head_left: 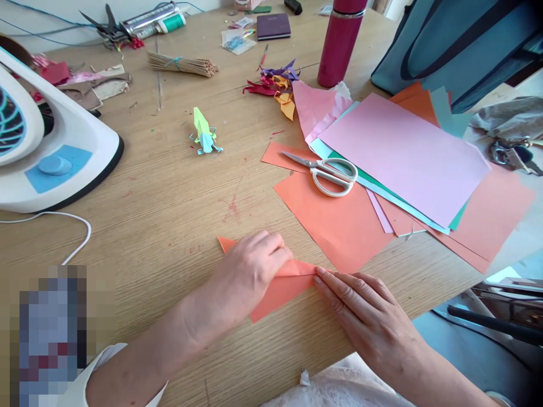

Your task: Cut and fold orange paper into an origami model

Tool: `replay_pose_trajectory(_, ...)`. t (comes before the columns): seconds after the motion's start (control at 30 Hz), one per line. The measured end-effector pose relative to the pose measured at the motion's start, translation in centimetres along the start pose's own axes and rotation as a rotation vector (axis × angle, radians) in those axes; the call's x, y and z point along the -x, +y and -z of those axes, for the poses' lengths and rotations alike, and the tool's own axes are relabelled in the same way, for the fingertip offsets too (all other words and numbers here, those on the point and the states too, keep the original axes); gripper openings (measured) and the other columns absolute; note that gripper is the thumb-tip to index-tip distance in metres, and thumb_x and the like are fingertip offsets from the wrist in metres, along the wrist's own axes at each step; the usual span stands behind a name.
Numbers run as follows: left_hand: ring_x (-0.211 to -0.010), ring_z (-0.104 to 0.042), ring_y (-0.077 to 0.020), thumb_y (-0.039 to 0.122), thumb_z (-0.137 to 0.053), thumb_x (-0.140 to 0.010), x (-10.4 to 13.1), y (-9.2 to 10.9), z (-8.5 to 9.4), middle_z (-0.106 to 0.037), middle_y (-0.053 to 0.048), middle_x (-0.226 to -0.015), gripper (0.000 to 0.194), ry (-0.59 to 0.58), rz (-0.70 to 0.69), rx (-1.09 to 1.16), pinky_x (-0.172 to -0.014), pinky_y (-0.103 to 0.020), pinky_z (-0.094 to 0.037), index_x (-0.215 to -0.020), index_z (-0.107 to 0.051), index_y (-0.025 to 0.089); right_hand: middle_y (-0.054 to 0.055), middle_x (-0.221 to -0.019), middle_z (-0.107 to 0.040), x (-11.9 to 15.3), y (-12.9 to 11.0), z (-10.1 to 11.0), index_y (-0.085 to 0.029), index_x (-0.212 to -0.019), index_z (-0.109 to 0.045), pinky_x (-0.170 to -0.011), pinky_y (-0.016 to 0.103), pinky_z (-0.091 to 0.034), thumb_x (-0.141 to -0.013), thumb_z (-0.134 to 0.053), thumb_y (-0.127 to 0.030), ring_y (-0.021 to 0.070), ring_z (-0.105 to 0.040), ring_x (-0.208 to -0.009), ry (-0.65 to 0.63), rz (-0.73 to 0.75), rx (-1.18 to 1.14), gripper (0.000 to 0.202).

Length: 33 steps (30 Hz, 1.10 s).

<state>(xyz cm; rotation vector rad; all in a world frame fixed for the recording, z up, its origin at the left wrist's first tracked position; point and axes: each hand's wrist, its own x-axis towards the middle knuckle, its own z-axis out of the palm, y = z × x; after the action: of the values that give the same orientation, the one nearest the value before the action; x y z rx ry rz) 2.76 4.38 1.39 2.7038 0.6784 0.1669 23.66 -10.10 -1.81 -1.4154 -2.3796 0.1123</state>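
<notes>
Pressing down on a folded orange paper, both hands work near the front edge of the wooden table. The left hand lies flat on top of the paper with its fingers close together, so its grip is a flat press, not a pinch. The right hand lies flat too, fingers together, with its fingertips touching the paper's right corner.

The paper could slip. It looks smooth, and so does the table, so a push from one side might slide it and make the fold crooked. The crease could also come out in the wrong spot if the edges do not line up under the left hand, which hides them. The paper sits close to the table edge, so a hard push toward the person might send it off.

Just past the hands lies a bigger orange sheet, almost touching the folded one, and the two could get mixed up or caught. White-handled scissors rest on that pile, blades together, near enough to bump. A pink sheet lies on top of more colored paper. Farther back stand a dark pink bottle, a small yellow and blue paper animal, a bundle of thin sticks, and a white fan at the left with its cord curling on the table.
</notes>
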Motion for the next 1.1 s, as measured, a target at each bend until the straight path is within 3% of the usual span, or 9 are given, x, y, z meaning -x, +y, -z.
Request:
replay_pose_trajectory(0.13,-0.095,-0.061,-0.0209,0.011,-0.048,-0.098,1.5,2.0,-1.3,-0.069,-0.007,-0.104,0.026,0.162,-0.172,-0.167,-0.082,-0.035,-0.051,-0.118,-0.064,0.011,0.020,-0.137,-0.059,0.0,0.1,-0.1,-0.002,-0.134,-0.054,-0.095,0.042,-0.045,-0.099,-0.033,-0.006,0.0260,-0.056,-0.120,-0.004,-0.006,-0.011,0.042)
replay_pose_trajectory(0.23,-0.116,-0.059,-0.0254,0.010,-0.049,-0.096,2.6,2.7,-2.7,-0.066,-0.012,-0.128,0.037,0.226,-0.277,-0.294,-0.096,-0.038,-0.048,-0.132,-0.057,0.004,0.019,-0.132,-0.063,-0.4,0.1,0.0,-0.004,-0.134,-0.056,-0.092,0.040,-0.045,-0.099,-0.031,-0.008,0.0248,-0.058,-0.112,0.014,-0.018,-0.007,0.043)
replay_pose_trajectory(0.3,-0.127,-0.054,-0.0273,0.011,-0.051,-0.095,3.1,2.8,-3.6,-0.060,-0.014,-0.139,0.042,0.192,-0.287,-0.359,-0.107,-0.039,-0.043,-0.137,-0.053,0.002,0.018,-0.127,-0.065,-0.8,0.1,0.0,-0.005,-0.132,-0.058,-0.089,0.038,-0.045,-0.099,-0.031,-0.008,0.0233,-0.059,-0.105,0.023,-0.023,0.008,0.044)
replay_pose_trajectory(0.43,-0.135,-0.049,-0.0262,0.028,-0.054,-0.099,3.8,2.9,-4.3,-0.055,-0.013,-0.144,0.047,0.184,-0.250,-0.422,-0.116,-0.038,-0.035,-0.138,-0.052,0.003,0.015,-0.125,-0.067,-1.2,-0.1,-0.1,-0.008,-0.131,-0.060,-0.087,0.037,-0.044,-0.098,-0.037,-0.009,0.0225,-0.059,-0.100,0.030,-0.042,0.052,0.041)
replay_pose_trajectory(0.63,-0.144,-0.039,-0.0275,0.046,-0.048,-0.100,4.5,3.3,-4.5,-0.042,-0.014,-0.154,0.062,0.080,-0.180,-0.422,-0.118,-0.041,-0.031,-0.144,-0.045,0.003,0.012,-0.127,-0.066,-1.0,-0.2,-0.6,-0.011,-0.132,-0.060,-0.085,0.037,-0.041,-0.098,-0.043,-0.010,0.0221,-0.057,-0.096,0.020,-0.058,0.062,0.038)
replay_pose_trajectory(1.1,-0.151,-0.022,-0.0297,0.058,-0.047,-0.096,4.9,4.4,-5.1,-0.027,-0.013,-0.162,0.076,-0.014,-0.081,-0.450,-0.122,-0.044,-0.019,-0.150,-0.038,0.005,0.010,-0.132,-0.062,-0.4,0.0,-1.0,-0.015,-0.137,-0.056,-0.087,0.039,-0.039,-0.098,-0.044,-0.013,0.0238,-0.055,-0.100,-0.002,-0.089,0.030,0.041)
